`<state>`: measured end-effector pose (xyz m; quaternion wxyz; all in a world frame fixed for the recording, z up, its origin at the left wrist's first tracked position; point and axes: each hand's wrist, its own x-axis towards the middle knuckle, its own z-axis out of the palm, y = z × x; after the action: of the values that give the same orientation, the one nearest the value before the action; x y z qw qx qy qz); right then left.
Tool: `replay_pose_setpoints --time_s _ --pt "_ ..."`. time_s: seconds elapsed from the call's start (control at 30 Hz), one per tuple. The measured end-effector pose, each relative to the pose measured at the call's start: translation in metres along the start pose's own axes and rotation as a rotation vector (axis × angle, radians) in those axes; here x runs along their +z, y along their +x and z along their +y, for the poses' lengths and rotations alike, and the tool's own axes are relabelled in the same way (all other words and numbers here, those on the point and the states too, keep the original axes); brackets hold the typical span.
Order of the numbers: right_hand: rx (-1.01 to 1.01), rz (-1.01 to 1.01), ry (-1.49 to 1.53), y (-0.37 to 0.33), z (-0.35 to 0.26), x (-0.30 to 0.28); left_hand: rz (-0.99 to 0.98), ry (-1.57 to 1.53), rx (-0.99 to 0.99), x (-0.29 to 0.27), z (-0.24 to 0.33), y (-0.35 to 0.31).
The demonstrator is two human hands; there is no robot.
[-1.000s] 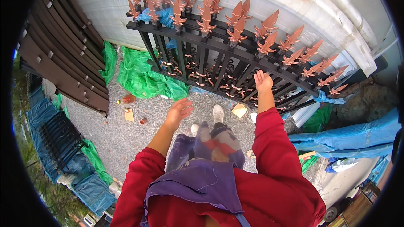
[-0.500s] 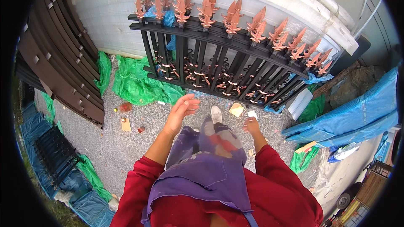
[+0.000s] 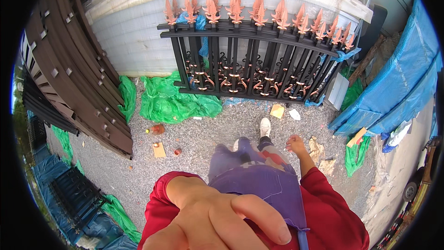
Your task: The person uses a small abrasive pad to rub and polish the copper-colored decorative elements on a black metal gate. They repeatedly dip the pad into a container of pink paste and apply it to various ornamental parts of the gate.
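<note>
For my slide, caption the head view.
Left hand close to camera, right hand farther off, before black fencing with copper-coloured spikes.

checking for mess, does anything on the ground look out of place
Yes: a bottle and a tan scrap sit loose on the ground, like stray litter, near crumpled green plastic by the left end of the fence.

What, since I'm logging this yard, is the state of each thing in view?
Left hand: close to the camera, spread open
Right hand: half open, nothing visibly held
Black fence panels: upright, blue wrap near both ends
Green plastic: crumpled
Bottle: on its side, yellow cap on
Brown panels: stacked side by side
Purple apron: worn
</note>
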<state>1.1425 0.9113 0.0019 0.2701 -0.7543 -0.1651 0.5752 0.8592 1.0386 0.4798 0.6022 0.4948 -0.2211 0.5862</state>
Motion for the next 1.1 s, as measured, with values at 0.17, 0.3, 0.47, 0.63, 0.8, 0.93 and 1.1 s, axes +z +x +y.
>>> replay_pose_setpoints --time_s 0.17,0.3,0.47,0.63,0.8,0.93,1.1 --pt "-0.023 0.004 -0.037 -0.035 0.023 -0.008 -0.026 -0.100 0.040 0.032 0.010 -0.005" --pt "0.008 0.120 0.002 -0.044 0.069 -0.043 -0.027 -0.138 0.135 0.054 0.001 -0.017" --pt "0.049 0.195 0.109 -0.072 0.102 -0.062 -0.028 -0.221 0.023 0.082 -0.006 -0.016" --pt "0.046 0.232 0.184 -0.099 0.151 -0.078 -0.264 -0.398 -0.085 0.102 -0.037 -0.034" --pt "0.120 0.319 0.305 -0.132 0.214 -0.096 -0.135 -0.340 -0.448 0.163 -0.050 -0.028" --pt "0.189 0.344 0.386 -0.150 0.267 -0.108 -0.147 -0.435 -0.368 0.215 -0.091 -0.040" --pt "0.216 0.416 0.554 -0.177 0.342 -0.119 -0.377 -0.606 -0.643 0.271 -0.141 -0.045"
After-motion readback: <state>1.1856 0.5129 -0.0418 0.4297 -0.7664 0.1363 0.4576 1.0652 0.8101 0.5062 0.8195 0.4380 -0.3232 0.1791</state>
